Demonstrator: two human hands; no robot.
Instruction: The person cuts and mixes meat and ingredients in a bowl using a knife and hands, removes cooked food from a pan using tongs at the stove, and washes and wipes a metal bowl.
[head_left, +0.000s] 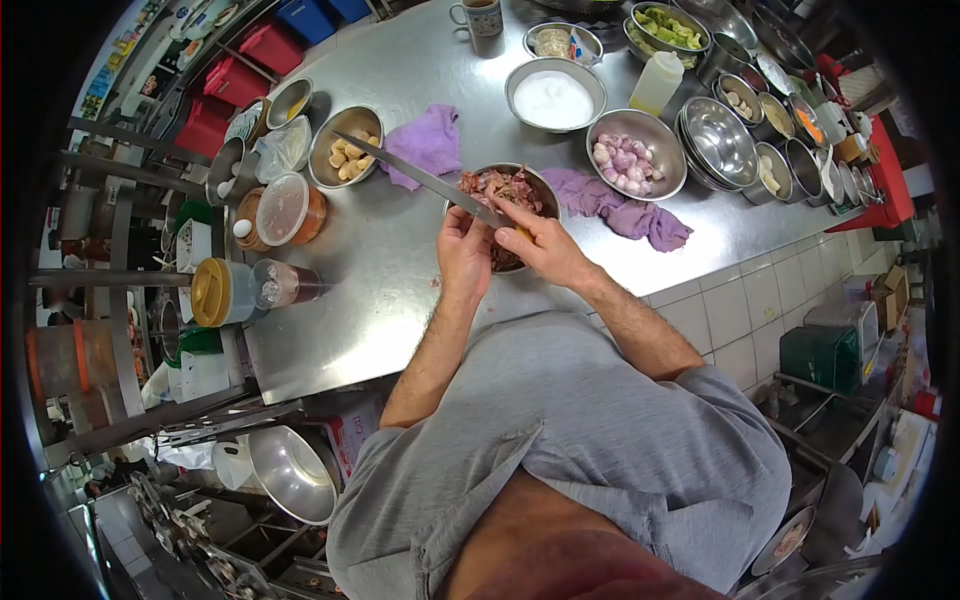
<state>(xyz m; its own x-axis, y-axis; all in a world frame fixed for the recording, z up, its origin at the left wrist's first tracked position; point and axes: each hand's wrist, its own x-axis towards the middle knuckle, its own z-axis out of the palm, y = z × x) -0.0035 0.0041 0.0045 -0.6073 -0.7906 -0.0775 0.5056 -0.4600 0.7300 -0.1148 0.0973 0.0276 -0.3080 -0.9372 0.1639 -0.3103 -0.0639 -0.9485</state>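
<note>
1. Surface: shiny metal tabletop (370,330) in a crowded kitchen, tiled floor (730,310) beyond its edge at 4 o'clock. Clock directions below are read from the meat bowl.
2. Sample: chopped-looking reddish meat (500,188) in a metal bowl (553,190), directly under and behind the hands.
3. Tool: long knife (420,178), slanting across the bowl, tip toward 10 o'clock. In this view the tip overlaps a bowl of pale chunks (318,150); true clearance cannot be judged.
4. Right hand (550,250): fingers grasping the knife at its handle end, one finger reaching along the blade. Grip partly hidden.
5. Left hand (465,255): fingers bent in at the base of the blade. Whether they pinch a scrap of meat, cannot tell.
6. Surroundings: purple cloth (425,145) at 11 o'clock; second purple cloth (640,220) beside the bowl at 3 o'clock; bowl of peeled purplish bulbs (628,165) at 2 o'clock; bowl of white powder (555,100) at 1 o'clock.
7. Technique (judgement): firm hold on the handle; left fingertips on the flat, off the edge. Work low over the meat so bits drop inside the rim. Short, slow strokes suit such close fingers. Mind the far tip: small wrist turns swing it widely.
</note>
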